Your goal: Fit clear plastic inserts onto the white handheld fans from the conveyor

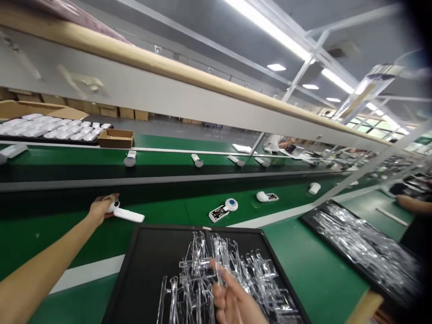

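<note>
My left hand (101, 209) is stretched out over the green conveyor belt, its fingers closed around the round head of a white handheld device (128, 215). The long white body of that device points to the right. My right hand (232, 294) is over a black tray (151, 256), the fingers bent and the index fingertip against a clear plastic piece (197, 264), which seems pinched there. Many similar clear plastic parts (259, 279) lie heaped in the tray. Farther right on the belt rests an opened white device (222, 210) with a blue-marked round head and bare circuit board.
More white devices lie on the near belt (268, 196) and the raised far belt (197, 160). A second black tray (357, 238) of clear parts stands at right, near another person's arm (413, 204). A cardboard box (115, 138) sits behind. A rail (189, 78) crosses overhead.
</note>
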`<act>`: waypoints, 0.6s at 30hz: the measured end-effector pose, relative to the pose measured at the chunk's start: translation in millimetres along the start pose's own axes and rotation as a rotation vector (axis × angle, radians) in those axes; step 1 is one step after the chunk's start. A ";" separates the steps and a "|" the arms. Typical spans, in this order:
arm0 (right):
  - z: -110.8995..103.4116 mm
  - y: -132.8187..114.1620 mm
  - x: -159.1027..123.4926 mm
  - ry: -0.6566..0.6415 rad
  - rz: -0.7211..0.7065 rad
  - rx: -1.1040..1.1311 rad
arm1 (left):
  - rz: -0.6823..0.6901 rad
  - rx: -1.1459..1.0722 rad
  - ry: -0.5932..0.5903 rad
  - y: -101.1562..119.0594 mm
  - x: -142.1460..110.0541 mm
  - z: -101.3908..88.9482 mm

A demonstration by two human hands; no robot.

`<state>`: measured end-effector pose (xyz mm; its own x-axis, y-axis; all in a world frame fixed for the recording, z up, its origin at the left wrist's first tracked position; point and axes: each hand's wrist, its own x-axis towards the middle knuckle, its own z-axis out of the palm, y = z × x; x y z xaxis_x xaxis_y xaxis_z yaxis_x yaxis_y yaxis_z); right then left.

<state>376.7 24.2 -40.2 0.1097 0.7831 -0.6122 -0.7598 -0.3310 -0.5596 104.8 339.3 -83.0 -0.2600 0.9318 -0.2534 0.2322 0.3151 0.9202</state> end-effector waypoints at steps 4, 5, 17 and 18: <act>-8.0 -23.2 0.6 0.073 -0.225 -0.280 | 0.327 0.006 0.029 52.1 -30.1 -14.9; -2.5 -28.2 3.5 0.104 -0.298 -0.401 | 0.421 0.001 0.000 66.3 -44.5 -18.5; 78.9 7.7 -7.6 0.174 -0.991 -1.322 | -0.061 -0.872 -0.628 67.5 -245.5 49.4; 76.2 12.4 -8.4 0.223 -1.012 -1.334 | -0.056 -0.871 -0.605 66.6 -253.3 53.5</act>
<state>317.5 53.6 0.5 0.3491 0.8986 0.2656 0.6867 -0.0525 -0.7250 236.3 133.9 26.5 0.3158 0.9300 -0.1881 -0.5791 0.3459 0.7383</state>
